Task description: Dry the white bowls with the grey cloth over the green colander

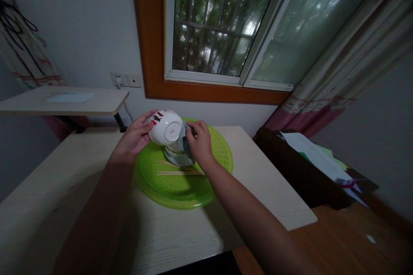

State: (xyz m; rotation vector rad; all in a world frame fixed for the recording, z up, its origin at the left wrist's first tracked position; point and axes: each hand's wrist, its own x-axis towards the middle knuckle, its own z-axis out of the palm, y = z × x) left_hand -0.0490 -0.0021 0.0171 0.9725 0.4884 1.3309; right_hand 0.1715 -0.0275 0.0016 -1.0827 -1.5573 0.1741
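Note:
My left hand [138, 134] grips a white bowl [165, 127] with a red and black pattern, tilted so that its base faces me. Against the bowl's right side, my right hand [200, 141] is closed on a grey-green cloth [186, 142]. Both hands are above a round bright green tray [174, 200]. Under the bowl, other white dishware [178, 158] stands on the tray, partly hidden by the bowl and the cloth. Several wooden chopsticks [174, 173] lie in front of it, their right ends near my right forearm.
The tray rests on a pale wooden table [264, 180]. At the left, a raised shelf [106, 99] carries a paper sheet [71, 97]. Behind are a wall socket [118, 79] and a window [219, 21]. A dark box [300, 172] with papers stands right of the table.

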